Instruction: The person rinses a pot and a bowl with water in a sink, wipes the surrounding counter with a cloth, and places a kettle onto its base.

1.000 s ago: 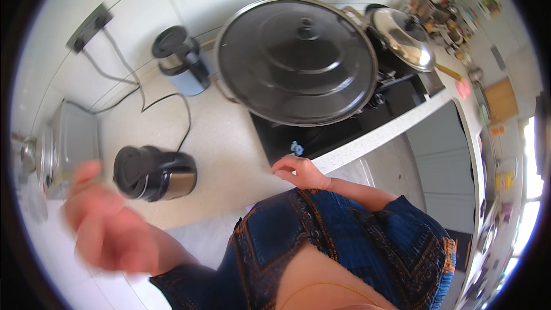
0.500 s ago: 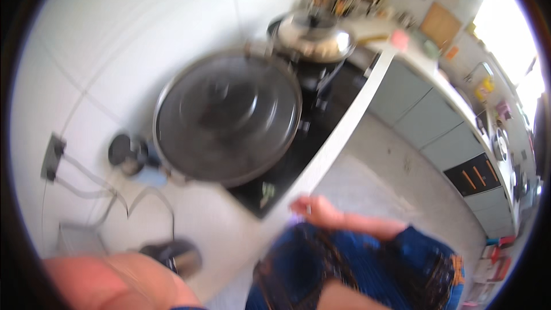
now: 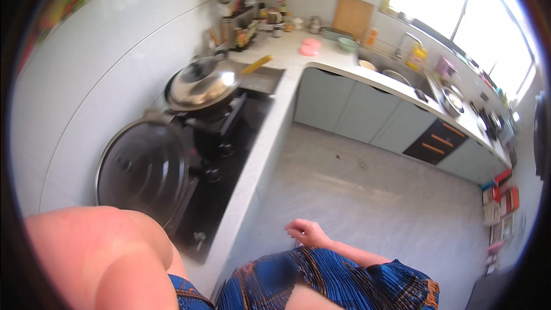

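Note:
My right hand (image 3: 308,232) hangs in the air over the floor, in front of the counter. Its fingers curl in loosely, with nothing visible in them. My left arm (image 3: 97,252), bent and very close, fills the lower left corner; the left hand itself is out of the picture. Beyond that arm lies a large pan with a dark glass lid (image 3: 140,172) on the black gas stove (image 3: 215,195). Behind it on the same stove sits a wok under a shiny domed lid (image 3: 204,83), a yellow handle sticking out to the right.
A white countertop (image 3: 304,60) turns the corner toward a sink (image 3: 396,69) under the window. Pink containers (image 3: 310,47) and a green bowl (image 3: 347,43) stand on it. Grey-green cabinets (image 3: 367,106) line the far side. Boxes (image 3: 499,201) are stacked at right.
The view has swung right and up, so the pans now appear further left and more floor and window show. My right hand has drawn away from the counter edge.

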Action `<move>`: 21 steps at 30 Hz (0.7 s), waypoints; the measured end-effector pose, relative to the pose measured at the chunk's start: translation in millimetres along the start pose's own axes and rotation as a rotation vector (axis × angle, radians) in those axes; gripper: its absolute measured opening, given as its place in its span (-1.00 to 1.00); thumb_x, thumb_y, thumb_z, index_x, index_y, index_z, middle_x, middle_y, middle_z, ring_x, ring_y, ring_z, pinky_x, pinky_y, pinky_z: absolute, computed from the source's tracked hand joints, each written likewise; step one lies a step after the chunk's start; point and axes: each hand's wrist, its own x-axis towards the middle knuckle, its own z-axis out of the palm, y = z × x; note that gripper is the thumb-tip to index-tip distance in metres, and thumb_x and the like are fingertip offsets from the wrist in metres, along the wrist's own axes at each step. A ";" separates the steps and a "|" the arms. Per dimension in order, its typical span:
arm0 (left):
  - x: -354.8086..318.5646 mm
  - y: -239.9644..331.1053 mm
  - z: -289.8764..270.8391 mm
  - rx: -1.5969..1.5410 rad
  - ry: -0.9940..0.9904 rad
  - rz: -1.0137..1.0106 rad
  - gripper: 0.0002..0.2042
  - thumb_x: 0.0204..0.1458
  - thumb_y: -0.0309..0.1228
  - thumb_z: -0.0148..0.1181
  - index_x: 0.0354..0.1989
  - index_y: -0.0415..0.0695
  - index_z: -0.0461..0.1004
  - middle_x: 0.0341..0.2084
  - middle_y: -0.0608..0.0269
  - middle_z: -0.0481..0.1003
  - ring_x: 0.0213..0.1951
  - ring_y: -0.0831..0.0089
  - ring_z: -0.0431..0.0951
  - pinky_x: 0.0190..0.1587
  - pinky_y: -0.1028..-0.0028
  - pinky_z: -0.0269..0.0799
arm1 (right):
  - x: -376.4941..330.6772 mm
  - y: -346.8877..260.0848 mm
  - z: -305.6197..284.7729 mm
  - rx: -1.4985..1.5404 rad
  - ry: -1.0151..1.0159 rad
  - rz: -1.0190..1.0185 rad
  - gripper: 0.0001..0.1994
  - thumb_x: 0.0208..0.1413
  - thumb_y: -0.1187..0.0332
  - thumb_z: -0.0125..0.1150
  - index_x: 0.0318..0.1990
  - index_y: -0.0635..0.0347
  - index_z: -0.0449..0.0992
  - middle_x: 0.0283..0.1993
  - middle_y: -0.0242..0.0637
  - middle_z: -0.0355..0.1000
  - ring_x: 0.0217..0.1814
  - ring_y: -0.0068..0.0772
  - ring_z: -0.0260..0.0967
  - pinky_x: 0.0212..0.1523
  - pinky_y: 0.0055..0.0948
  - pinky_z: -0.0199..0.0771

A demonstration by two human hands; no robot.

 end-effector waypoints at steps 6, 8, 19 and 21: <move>-69.3 36.1 156.1 -0.228 0.062 -0.490 -0.72 0.20 -0.16 0.05 -0.36 -0.14 0.41 -0.41 0.28 0.30 -0.43 0.32 0.32 -0.35 0.30 0.33 | 10.7 73.7 -126.1 0.021 0.262 0.017 -0.84 0.15 0.31 0.20 -0.15 0.08 0.57 -0.23 -0.21 0.53 -0.20 -0.21 0.50 -0.16 -0.33 0.50; -128.5 55.7 213.4 -0.415 -0.160 -0.617 -0.83 0.13 -0.36 0.11 -0.38 -0.22 0.42 -0.44 0.26 0.34 -0.43 0.32 0.36 -0.38 0.37 0.31 | 7.7 97.5 -173.8 0.075 0.382 0.054 -0.84 0.15 0.33 0.21 -0.17 0.14 0.57 -0.29 -0.22 0.53 -0.29 -0.34 0.49 -0.23 -0.40 0.49; -346.9 230.4 251.1 -0.772 -1.312 -1.826 -0.57 0.07 -0.46 0.24 0.16 -0.16 0.38 -0.56 0.43 0.36 -0.52 0.68 0.31 -0.39 0.63 0.33 | 61.0 153.1 -292.1 0.228 0.555 0.162 -0.88 0.17 0.44 0.18 -0.18 0.24 0.55 -0.36 -0.37 0.51 -0.32 -0.61 0.45 -0.26 -0.58 0.47; -369.1 231.7 264.1 -0.756 -1.310 -1.855 -0.57 0.09 -0.47 0.22 0.16 -0.16 0.36 -0.56 0.43 0.36 -0.53 0.71 0.29 -0.44 0.64 0.28 | 86.5 155.6 -297.2 0.219 0.525 0.134 -0.88 0.14 0.39 0.21 -0.20 0.18 0.56 -0.30 -0.27 0.51 -0.33 -0.45 0.47 -0.28 -0.49 0.46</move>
